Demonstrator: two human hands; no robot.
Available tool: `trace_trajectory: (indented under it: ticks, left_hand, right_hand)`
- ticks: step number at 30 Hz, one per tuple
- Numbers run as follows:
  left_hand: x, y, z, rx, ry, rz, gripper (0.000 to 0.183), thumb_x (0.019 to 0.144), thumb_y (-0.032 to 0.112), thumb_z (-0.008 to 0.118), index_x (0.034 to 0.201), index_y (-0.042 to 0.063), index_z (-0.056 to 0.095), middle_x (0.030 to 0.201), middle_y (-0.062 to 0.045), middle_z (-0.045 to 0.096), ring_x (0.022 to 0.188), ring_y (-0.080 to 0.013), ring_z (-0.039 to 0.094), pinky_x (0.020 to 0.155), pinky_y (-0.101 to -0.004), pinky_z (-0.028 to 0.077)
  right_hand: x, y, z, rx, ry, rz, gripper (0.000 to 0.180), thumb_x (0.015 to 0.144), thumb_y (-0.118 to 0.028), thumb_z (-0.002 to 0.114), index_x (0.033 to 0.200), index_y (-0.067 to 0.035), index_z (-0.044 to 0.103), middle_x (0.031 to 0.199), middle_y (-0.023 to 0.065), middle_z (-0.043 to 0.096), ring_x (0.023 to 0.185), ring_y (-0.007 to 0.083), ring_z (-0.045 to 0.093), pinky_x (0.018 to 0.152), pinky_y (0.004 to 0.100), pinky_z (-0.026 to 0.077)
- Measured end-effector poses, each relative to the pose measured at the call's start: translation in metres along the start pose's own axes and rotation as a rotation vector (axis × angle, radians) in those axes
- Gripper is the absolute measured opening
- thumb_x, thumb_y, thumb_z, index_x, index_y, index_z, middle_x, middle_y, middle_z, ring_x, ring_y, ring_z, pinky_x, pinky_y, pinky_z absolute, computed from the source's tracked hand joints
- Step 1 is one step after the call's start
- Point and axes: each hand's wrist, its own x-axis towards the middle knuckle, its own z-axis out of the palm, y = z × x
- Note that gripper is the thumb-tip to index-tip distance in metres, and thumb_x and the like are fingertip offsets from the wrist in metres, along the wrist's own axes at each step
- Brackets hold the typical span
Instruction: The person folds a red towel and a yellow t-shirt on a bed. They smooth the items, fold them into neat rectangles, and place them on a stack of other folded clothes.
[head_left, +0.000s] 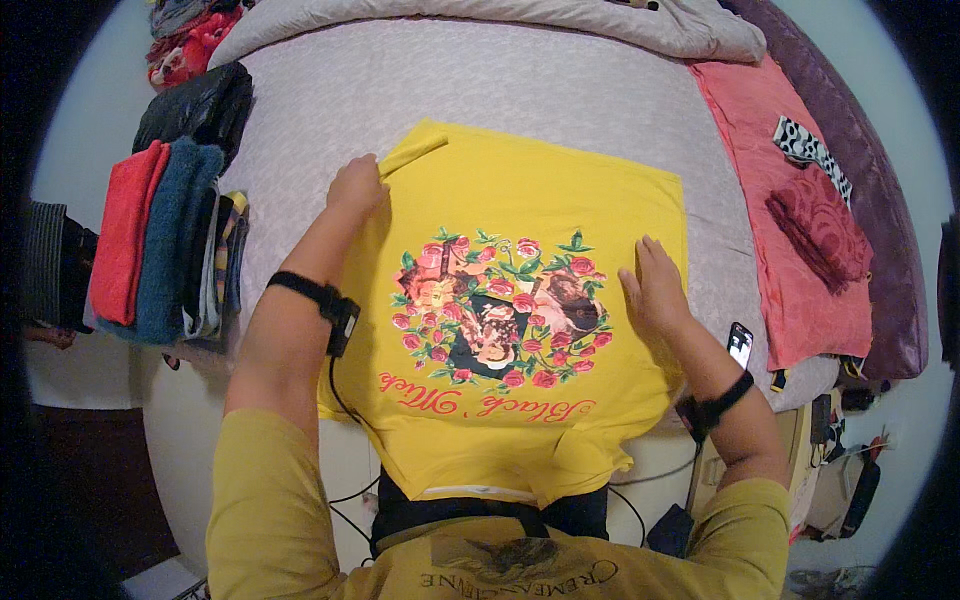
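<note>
A yellow T-shirt (495, 187) lies spread before me on the bed, its hem away from me and its neckline at my waist. Its printed front, with roses, pictures and red writing, faces up and appears upside down. My left hand (358, 186) pinches the shirt's far left side, beside a narrow turned-over strip of the fabric. Near the right side edge, my right hand (658, 289) rests flat on the cloth, thumb apart from the fingers. Some creases run through the part nearest me. Black straps with small devices and cables sit around both forearms.
Folded clothes, including a red garment (127, 240) and a teal one (172, 247), are stacked at left by a black puffer jacket (195, 105). A lit smartphone (741, 345) lies near my right forearm. Pink cloth (772, 225) carries a folded dark-red textile (821, 229). Rolled bedding (510, 15) lies across the far end.
</note>
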Motion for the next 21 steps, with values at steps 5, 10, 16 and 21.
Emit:
trace_trajectory:
  ticks: [5,10,16,21]
  left_hand:
    - [0.024,0.013,0.006,-0.086,0.035,-0.006,0.032,0.081,0.022,0.060,0.109,0.007,0.059,0.110,-0.014,0.061,0.104,-0.0321,0.057,0.085,-0.0431,0.047]
    - [0.067,0.011,0.020,-0.233,-0.001,-0.123,0.030,0.084,0.024,0.051,0.107,0.006,0.062,0.109,-0.015,0.062,0.100,-0.0330,0.059,0.085,-0.0424,0.047]
    - [0.130,-0.091,0.073,-0.079,0.024,-0.198,0.031,0.084,0.022,0.049,0.102,0.001,0.063,0.105,-0.021,0.063,0.093,-0.0349,0.062,0.080,-0.0411,0.050]
    - [0.078,0.008,0.017,-0.682,-0.079,-0.513,0.033,0.080,0.024,0.059,0.100,-0.002,0.062,0.098,-0.019,0.065,0.087,-0.0295,0.065,0.073,-0.0389,0.051]
  right_hand:
    - [-0.030,0.002,0.009,-0.066,-0.012,-0.016,0.057,0.088,-0.025,0.052,0.134,0.003,0.034,0.144,0.0180,0.030,0.135,0.0325,0.024,0.111,0.0481,0.014]
    - [-0.034,0.004,0.021,-0.119,0.045,-0.011,0.057,0.087,-0.024,0.051,0.135,0.001,0.033,0.144,0.0159,0.030,0.135,0.0314,0.024,0.111,0.0485,0.013]
    - [-0.020,-0.003,0.022,-0.105,0.061,-0.064,0.056,0.087,-0.021,0.049,0.136,-0.001,0.032,0.143,0.0161,0.031,0.135,0.0312,0.024,0.110,0.0485,0.013]
    - [-0.043,0.005,0.018,-0.138,0.039,0.031,0.056,0.087,-0.020,0.048,0.137,-0.001,0.031,0.144,0.0162,0.030,0.136,0.0313,0.024,0.111,0.0475,0.013]
